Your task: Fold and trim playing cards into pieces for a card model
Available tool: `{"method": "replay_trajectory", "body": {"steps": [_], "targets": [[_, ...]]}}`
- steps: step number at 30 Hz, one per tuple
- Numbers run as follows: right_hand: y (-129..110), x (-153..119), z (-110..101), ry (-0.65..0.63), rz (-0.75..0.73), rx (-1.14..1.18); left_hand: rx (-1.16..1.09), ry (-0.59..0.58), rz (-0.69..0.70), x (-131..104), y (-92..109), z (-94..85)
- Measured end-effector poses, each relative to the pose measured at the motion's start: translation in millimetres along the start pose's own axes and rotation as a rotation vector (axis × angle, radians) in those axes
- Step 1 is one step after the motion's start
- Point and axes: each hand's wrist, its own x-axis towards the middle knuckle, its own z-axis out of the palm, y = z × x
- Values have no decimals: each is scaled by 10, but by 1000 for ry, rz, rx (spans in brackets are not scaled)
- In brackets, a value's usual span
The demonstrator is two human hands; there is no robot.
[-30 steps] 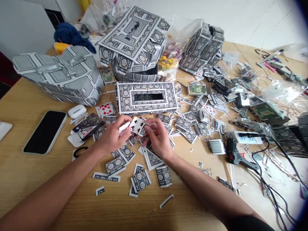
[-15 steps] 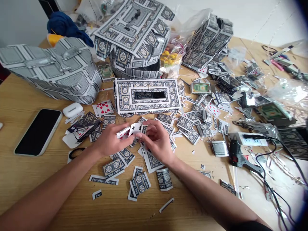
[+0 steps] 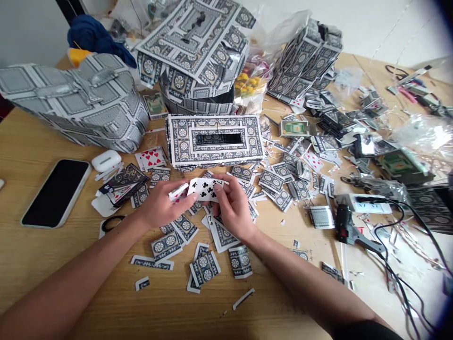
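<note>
Bright, even daylight; soft shadows, warped edges, dark blurred right corners.

one phone [image 3: 56, 192], one glue gun [image 3: 348, 229], two hands [image 3: 161, 205]

Left hand [image 3: 161, 205] and right hand [image 3: 233, 208] pinching a clubs card [image 3: 205, 188] face up, possibly a second card beneath, above cut card pieces [image 3: 205, 267] on the bench [image 3: 42, 264], slotted card-covered box [image 3: 215, 140] just behind

Wooden table [image 3: 42, 264] | left of frame: black phone [image 3: 56, 191], white earbud case [image 3: 106, 160] | upper middle: slotted box covered in cards [image 3: 215, 140] | centre and lower middle: cut card pieces [image 3: 205, 267] scattered | right: black glue gun [image 3: 348, 231] with cable, card scraps, clear plastic bags [image 3: 421, 134] | upper left: large grey card-covered model [image 3: 81, 106]
</note>
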Motion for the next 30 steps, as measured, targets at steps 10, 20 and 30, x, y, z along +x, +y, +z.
{"method": "replay_trajectory", "body": {"steps": [10,20,30], "targets": [[-68,33,38,8,-12,11,-20,31,-11,5,43,-24],[65,35,6,13,4,-17,23,78,20,-16,28,19],[52,26,-4,-14,-32,-6,20,48,59,-6,47,-26]]}}
